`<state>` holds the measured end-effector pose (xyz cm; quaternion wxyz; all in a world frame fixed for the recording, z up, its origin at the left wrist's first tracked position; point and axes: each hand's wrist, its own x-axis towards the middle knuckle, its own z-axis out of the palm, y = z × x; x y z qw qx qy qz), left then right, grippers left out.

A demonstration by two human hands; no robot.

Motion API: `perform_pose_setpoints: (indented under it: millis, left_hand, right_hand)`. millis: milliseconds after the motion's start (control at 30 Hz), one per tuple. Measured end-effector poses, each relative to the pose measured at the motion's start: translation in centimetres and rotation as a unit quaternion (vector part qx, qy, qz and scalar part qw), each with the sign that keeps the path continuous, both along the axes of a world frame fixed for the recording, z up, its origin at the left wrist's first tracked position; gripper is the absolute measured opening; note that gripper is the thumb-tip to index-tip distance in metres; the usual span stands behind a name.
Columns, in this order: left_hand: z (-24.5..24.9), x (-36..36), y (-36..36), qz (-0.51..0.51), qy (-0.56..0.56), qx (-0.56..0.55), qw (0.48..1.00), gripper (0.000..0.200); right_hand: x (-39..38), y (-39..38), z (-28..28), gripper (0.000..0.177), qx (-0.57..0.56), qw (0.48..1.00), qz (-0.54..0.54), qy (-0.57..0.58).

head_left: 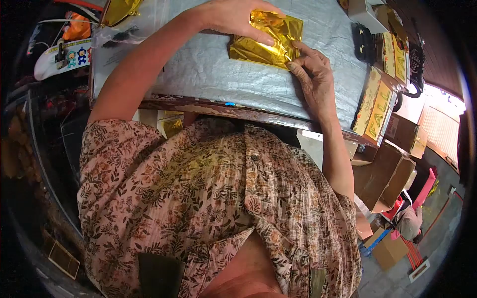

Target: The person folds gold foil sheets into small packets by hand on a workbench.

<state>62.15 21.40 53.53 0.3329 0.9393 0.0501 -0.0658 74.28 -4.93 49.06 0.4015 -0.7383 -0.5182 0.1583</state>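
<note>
**Chief:** Report, nearest first.

**Inspector:** Bottom of frame: one floral shirt (213, 198). Above it is the worn front edge of one table (208, 105). Just under that edge, left of centre, is one gold scrap (172, 126); it is dim there, possibly more foil.

**Chief:** The hands?

**Inspector:** Two, both on the work. The right hand (314, 74), right of centre, pinches the near right corner of the gold foil piece (271, 37) between thumb and fingertips. The left hand (231, 15), top centre, lies over its far edge; the fingers are stretched and pressing down, not closed round it.

**Chief:** Where does the piece lie?

**Inspector:** Top centre of frame, flat on the grey cover (223, 74) that is spread over the table; one piece in hand, no more.

**Chief:** Progress?

**Inspector:** In my judgement, well advanced. The foil already lies doubled into a compact rectangle, with creases showing along its near side. The right corner is the part being worked and does not look flat yet; I see no tape or fastening on it.

**Chief:** Remaining count?

**Inspector:** Lower right: three cardboard boxes (385, 179) on the floor. Right edge, middle: two yellow cards (380, 104) side by side, one lettered FALL. Top left: one second gold sheet (119, 10), well apart from both hands.
</note>
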Motion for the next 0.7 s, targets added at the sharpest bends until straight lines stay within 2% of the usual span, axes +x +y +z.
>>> perform_pose_setpoints:
  millis: [33, 133, 233, 333, 467, 567, 633, 667, 700]
  left_hand:
    - [-0.6, 0.0, 0.4, -0.017, -0.034, -0.046, 0.998, 0.070]
    - [0.1, 0.0, 0.2, -0.015, -0.060, -0.075, 0.995, 0.060]
    - [0.1, 0.0, 0.3, -0.006, -0.033, -0.094, 0.995, 0.051]
    - [1.2, 0.2, 0.0, 0.029, 0.025, -0.092, 0.995, 0.046]
    - [0.0, 0.8, 0.4, 0.013, -0.002, -0.043, 0.999, 0.044]
    - [0.1, 1.1, 0.1, 0.030, 0.023, -0.026, 0.999, 0.039]
    - [-0.6, 1.0, 0.1, -0.015, -0.071, -0.018, 0.997, 0.031]
    - [-0.5, 1.0, 0.3, -0.015, -0.071, -0.018, 0.997, 0.031]
    - [-0.4, 1.0, 0.4, -0.035, -0.086, -0.067, 0.993, 0.027]
  right_hand:
    - [0.0, 0.1, 0.0, 0.012, 0.024, 1.000, -0.008, -0.017]
    - [-0.1, 0.1, 0.2, 0.012, 0.015, 1.000, -0.011, -0.012]
    - [-0.1, 0.0, 0.2, 0.012, 0.008, 1.000, -0.013, -0.028]
    - [0.0, 0.0, 0.2, 0.012, 0.011, 1.000, -0.003, -0.019]
    - [0.1, 0.0, 0.0, 0.012, 0.005, 1.000, -0.006, -0.017]
    - [0.2, -0.1, -0.2, 0.012, 0.005, 1.000, -0.003, -0.013]
    - [0.2, -0.2, -0.2, 0.012, -0.003, 1.000, -0.004, -0.017]
    - [0.2, -0.2, -0.2, 0.012, -0.003, 1.000, -0.005, -0.017]
    - [0.2, -0.2, -0.2, 0.012, -0.006, 1.000, -0.004, -0.023]
